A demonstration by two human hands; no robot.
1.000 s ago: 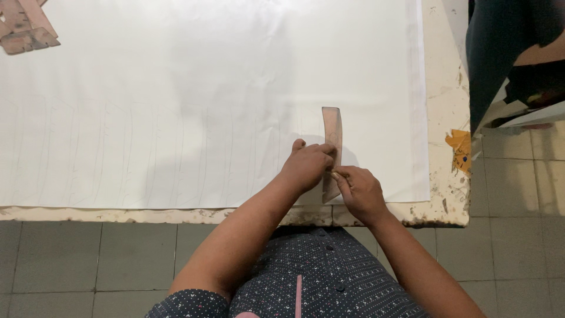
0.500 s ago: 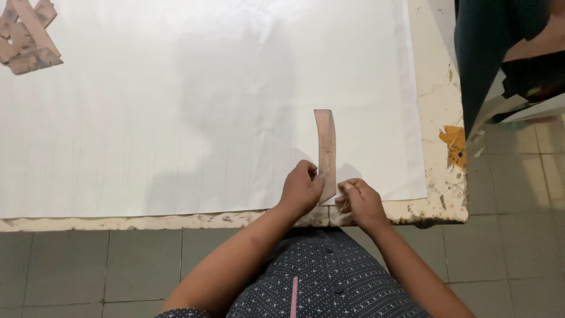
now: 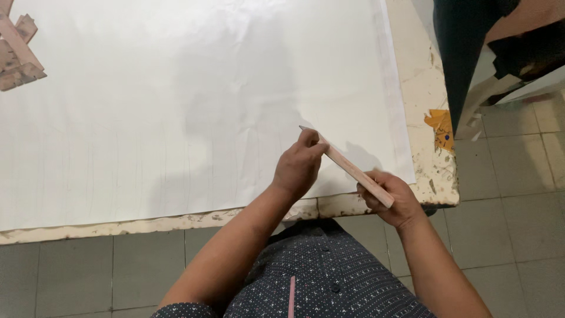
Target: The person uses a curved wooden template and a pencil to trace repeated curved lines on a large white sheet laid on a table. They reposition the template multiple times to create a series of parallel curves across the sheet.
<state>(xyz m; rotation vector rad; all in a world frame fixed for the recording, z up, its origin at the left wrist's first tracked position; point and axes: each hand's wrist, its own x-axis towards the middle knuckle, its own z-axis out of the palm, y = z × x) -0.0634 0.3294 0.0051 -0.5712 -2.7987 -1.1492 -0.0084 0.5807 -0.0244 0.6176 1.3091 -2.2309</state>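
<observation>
fingers [image 3: 311, 141]: left hand [image 3: 297, 168] pinching the far end of the wooden ruler [image 3: 353, 171]; right hand [image 3: 391, 200] clenched round the near end
ruler: lifted, tilted above the white sheet [image 3: 176, 118]'s near corner
progress: faint pencil lines on the sheet; nothing being marked now
desk [image 3: 429, 159]: chipped edge; more wooden pieces [image 3: 17, 56] far left

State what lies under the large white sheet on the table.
The white sheet lies on a worn table, bare only at its chipped edges. The surface beneath the sheet is covered.
</observation>
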